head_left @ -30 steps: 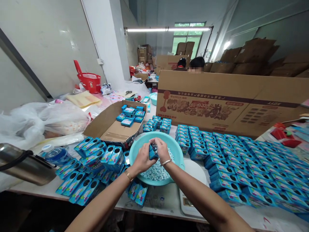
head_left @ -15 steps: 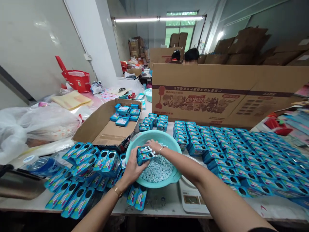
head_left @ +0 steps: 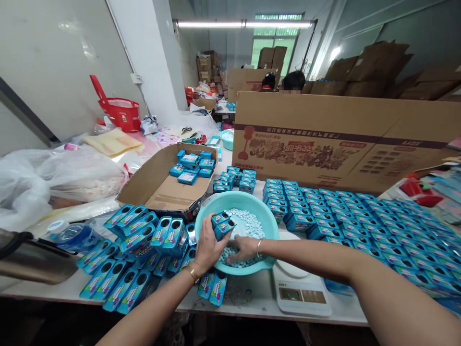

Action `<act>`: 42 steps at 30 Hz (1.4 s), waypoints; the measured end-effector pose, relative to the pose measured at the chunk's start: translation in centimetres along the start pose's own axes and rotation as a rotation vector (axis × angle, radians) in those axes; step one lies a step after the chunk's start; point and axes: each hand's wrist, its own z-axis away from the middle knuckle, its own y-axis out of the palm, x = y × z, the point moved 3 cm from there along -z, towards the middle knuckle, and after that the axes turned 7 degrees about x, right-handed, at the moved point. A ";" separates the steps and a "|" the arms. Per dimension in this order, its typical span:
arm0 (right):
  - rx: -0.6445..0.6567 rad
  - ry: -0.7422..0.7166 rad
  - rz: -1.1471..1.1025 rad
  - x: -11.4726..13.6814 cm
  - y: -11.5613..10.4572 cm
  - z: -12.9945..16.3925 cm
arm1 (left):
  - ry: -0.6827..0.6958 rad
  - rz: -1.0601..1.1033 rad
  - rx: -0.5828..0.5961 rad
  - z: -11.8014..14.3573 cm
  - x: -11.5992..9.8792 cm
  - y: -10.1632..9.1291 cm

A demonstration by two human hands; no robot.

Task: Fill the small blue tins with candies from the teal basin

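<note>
Gripping a small blue printed tin over the round teal plastic basin, the left hand holds firm. The right hand scoops loosely among pale blue candy pellets inside.

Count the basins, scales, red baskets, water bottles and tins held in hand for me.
Basins: 2
Scale: 1
Red basket: 1
Bottle: 1
Tin in left hand: 1
Total: 6
</note>
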 end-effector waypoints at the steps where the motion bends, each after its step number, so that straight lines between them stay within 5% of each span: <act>1: 0.001 0.049 -0.136 0.3 0.3 -0.1 | -0.002 0.002 0.005 0.0 0.0 0.0; 5: 0.029 0.273 -0.660 1.1 0.7 -0.7 | -0.002 0.015 0.025 0.0 0.1 0.0; 10: -0.024 0.342 -0.990 0.5 -1.2 -0.2 | 0.008 0.096 -0.026 -0.2 0.2 -0.4; 15: -0.285 0.324 -1.364 -0.9 -4.5 1.5 | 0.013 0.093 -0.025 -0.8 -0.3 -0.6; 21: -0.738 0.091 -1.654 0.4 -6.5 1.8 | 0.098 0.089 0.098 -1.5 -2.1 0.7; 25: -0.934 -0.046 -1.658 1.8 -6.1 1.8 | 0.082 0.018 0.161 -1.8 -2.7 1.9; 30: -1.083 -0.170 -1.350 3.0 -6.2 2.4 | 0.055 0.008 0.137 -2.2 -2.8 2.4; 35: -1.062 -0.186 -1.260 3.7 -7.4 2.6 | 0.072 0.074 0.027 -2.3 -3.3 1.8; 42: -0.980 -0.172 -1.216 4.3 -7.7 2.4 | 0.092 0.028 0.074 -2.5 -3.1 1.8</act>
